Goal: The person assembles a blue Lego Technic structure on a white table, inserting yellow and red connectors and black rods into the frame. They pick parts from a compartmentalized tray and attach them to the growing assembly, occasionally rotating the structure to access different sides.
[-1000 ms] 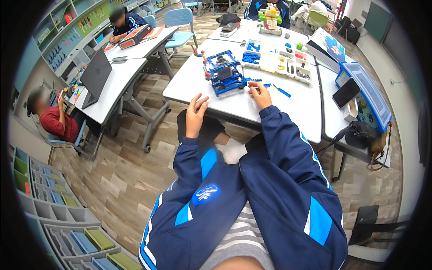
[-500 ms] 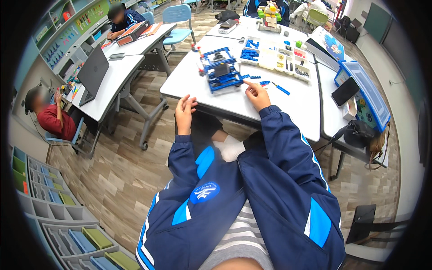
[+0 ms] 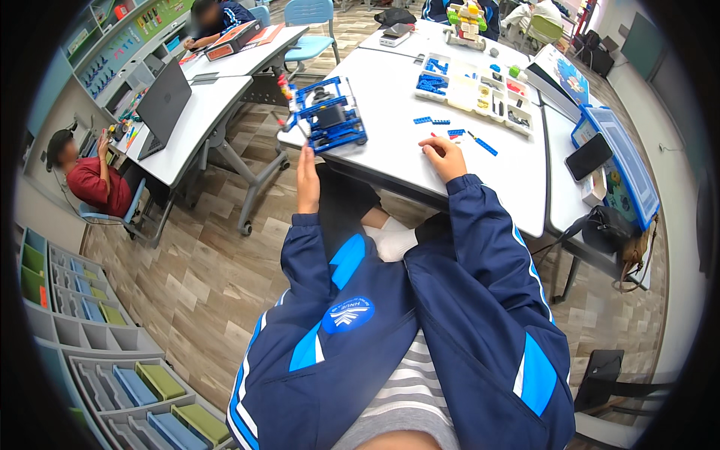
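Observation:
A model vehicle point(image 3: 330, 116) built of blue toy bricks, with a black box in its middle and red pieces on its left side, stands at the table's left end. My left hand point(image 3: 308, 184) is upright with straight fingers at its near left corner; whether the fingertips touch it I cannot tell. Over the near part of the table, my right hand point(image 3: 447, 159) is loosely bent, fingers apart, with nothing visible in it. Just beyond that hand lie a blue beam point(image 3: 484, 144) and a few small blue and red pieces point(image 3: 431, 121).
A white sorting tray point(image 3: 466, 91) holds bricks farther back. Behind it is a green, white and red brick model point(image 3: 466, 26). At right are a phone point(image 3: 589, 157), a blue-lidded box point(image 3: 619, 161) and a black bag point(image 3: 602, 227). People sit at the left tables.
The vehicle has moved left across the table, away from my right hand. My left hand has come up to its near corner, fingers straighter. The view has turned slightly left.

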Tool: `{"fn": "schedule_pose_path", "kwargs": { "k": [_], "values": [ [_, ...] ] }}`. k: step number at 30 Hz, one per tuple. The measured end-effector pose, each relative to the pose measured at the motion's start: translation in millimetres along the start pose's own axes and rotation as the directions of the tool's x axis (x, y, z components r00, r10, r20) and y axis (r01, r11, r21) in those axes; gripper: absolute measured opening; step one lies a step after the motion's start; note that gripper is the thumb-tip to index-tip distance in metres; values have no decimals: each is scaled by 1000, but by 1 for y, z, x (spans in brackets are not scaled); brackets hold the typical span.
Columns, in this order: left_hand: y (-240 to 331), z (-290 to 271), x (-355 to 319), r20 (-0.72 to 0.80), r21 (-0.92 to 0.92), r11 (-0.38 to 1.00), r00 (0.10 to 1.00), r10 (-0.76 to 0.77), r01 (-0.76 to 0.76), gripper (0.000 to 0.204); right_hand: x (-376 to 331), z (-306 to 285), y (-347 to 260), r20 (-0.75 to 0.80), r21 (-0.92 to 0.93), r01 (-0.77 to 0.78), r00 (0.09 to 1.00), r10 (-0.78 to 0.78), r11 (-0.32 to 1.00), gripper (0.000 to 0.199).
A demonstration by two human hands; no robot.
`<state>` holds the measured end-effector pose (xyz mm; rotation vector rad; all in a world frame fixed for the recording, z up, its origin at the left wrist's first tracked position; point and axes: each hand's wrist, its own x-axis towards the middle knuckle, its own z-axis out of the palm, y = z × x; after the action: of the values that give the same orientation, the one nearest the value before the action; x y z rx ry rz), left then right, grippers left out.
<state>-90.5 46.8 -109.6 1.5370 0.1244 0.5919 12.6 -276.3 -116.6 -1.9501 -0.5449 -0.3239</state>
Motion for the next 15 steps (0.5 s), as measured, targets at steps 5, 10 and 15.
{"fn": "schedule_pose_path", "kwargs": {
  "k": [5,10,15],
  "values": [
    [1,22,-9,147,45,996,987,64,-71,60,1,-3,-4,-13,164,-149,988,153,975,37],
    [9,29,-17,151,162,982,986,75,-99,58,1,2,-5,-102,90,-1,995,10,996,63],
    [6,34,-19,174,187,976,981,83,-116,56,0,-6,-10,-70,156,-54,995,66,986,57]
  ]
}}
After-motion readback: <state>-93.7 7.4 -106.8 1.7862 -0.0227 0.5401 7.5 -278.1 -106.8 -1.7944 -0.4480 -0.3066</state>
